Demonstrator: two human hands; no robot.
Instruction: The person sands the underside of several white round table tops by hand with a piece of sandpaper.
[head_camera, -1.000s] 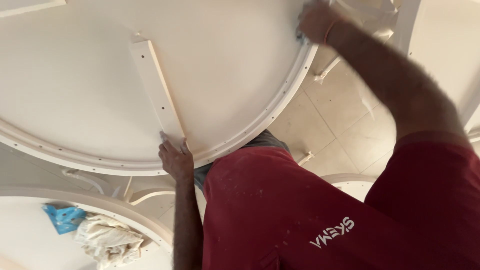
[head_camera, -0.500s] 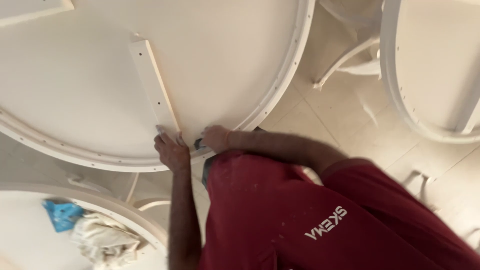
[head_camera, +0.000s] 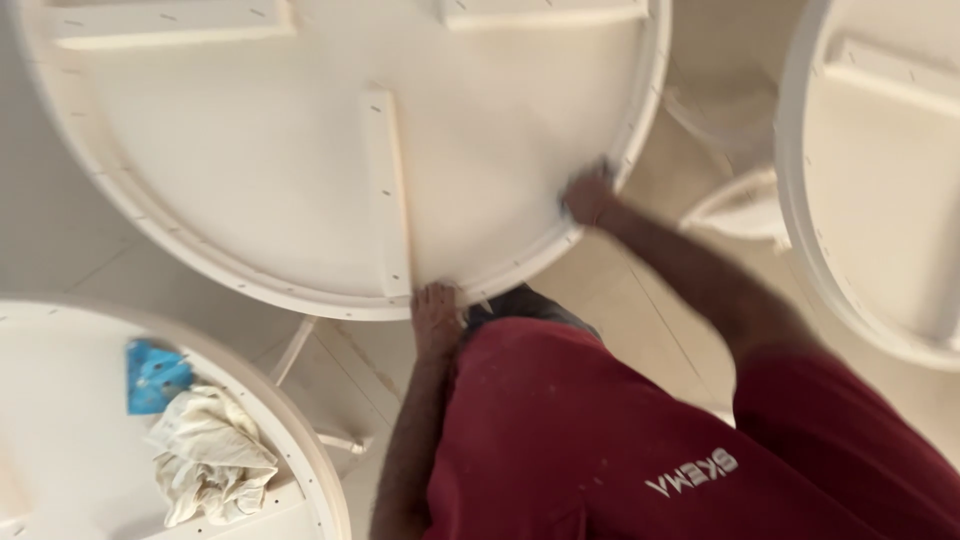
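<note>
- Head view: left hand (head_camera: 436, 312) rests flat on the near rim of the round tabletop (head_camera: 250, 180).
- Right hand (head_camera: 588, 195), blurred, presses the right rim; grip unclear.

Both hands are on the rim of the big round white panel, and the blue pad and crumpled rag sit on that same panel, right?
Not quite. In the head view the left hand and right hand are at the rim of the round white panel, but the blue pad and crumpled rag lie on a separate round panel at lower left.
</note>
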